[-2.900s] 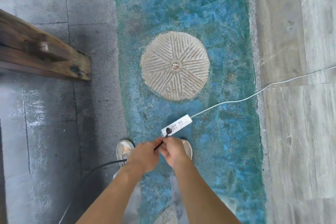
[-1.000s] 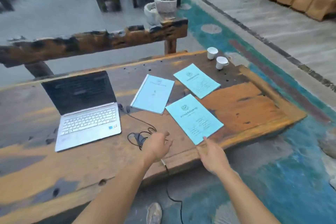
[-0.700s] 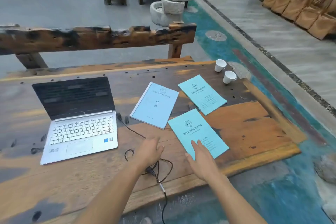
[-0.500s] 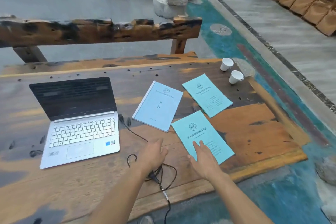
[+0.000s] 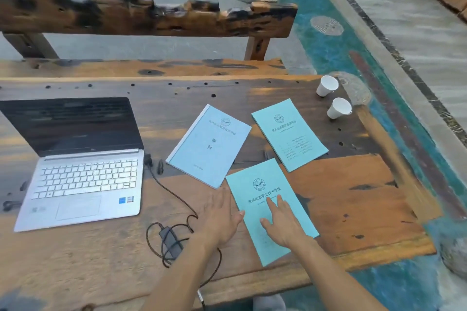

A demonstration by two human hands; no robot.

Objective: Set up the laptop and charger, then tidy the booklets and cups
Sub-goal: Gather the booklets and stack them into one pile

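Nearest the person, both hands lie flat and empty on the worktop (image 5: 353, 209). The right hand (image 5: 283, 225) rests with spread fingers on the nearest booklet (image 5: 267, 209), a teal one lying askew near the front edge. The left hand (image 5: 222, 219) is open too, palm down on bare wood just beside that booklet's left edge, gripping nothing. To its left the charger brick (image 5: 171, 237) sits in a loose coil of black cable (image 5: 171, 192), which runs up to the open laptop (image 5: 78, 171); that part of the job looks done.

The step in hand appears to be gathering the booklets. A clean way would be to pin the near one lightly, slide it rather than lift it by a corner, and keep it clear of the cable loop. Farther back lie the pale blue booklet (image 5: 212, 144) and a second teal booklet (image 5: 290, 134), close together but fanned apart; squaring all three edges would make a neat stack. Beyond, two white cups (image 5: 333, 98) stand near the far right corner.
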